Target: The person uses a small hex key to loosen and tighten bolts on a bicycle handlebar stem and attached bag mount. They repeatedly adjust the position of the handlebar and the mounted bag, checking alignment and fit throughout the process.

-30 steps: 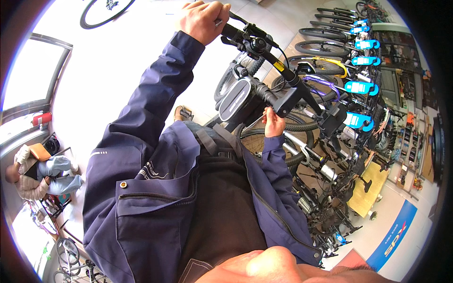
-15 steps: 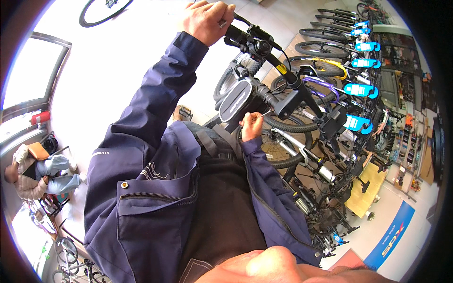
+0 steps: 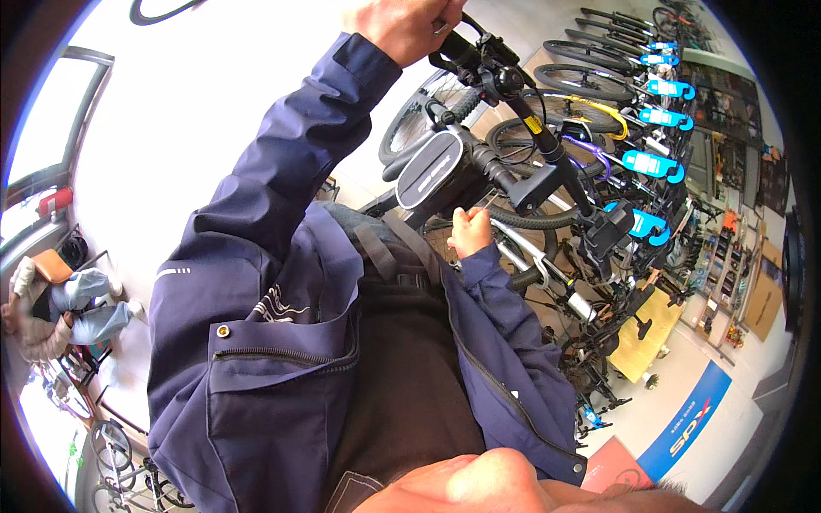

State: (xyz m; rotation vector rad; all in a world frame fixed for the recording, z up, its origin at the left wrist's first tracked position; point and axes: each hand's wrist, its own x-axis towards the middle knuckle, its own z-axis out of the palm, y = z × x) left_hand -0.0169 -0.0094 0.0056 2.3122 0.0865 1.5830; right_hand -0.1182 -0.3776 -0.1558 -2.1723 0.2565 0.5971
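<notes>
My left hand [image 3: 402, 27] is closed around the grip at one end of a bicycle's black handlebar [image 3: 532, 122], cut off partly by the top edge. Brake lever and a round black fitting [image 3: 510, 81] sit beside that grip. Below the stem [image 3: 539, 190], my right hand [image 3: 471, 232] is closed in a pinch on a thin metal tool, which barely shows; its kind is unclear. A grey-and-black bag [image 3: 430, 171] is mounted on the bicycle's frame, left of the stem and just above my right hand.
A row of parked bicycles with blue cards [image 3: 652, 165] runs along the right. Behind stand a yellow-topped low table [image 3: 646, 333] and stocked shelves [image 3: 723, 265]. At far left a person [image 3: 64, 303] sits near a red cylinder [image 3: 55, 202]. A blue banner [image 3: 688, 419] lies lower right.
My left hand and the handlebar have shifted to the right in view. My right hand has moved slightly right and down, and its tool shows less than before.
</notes>
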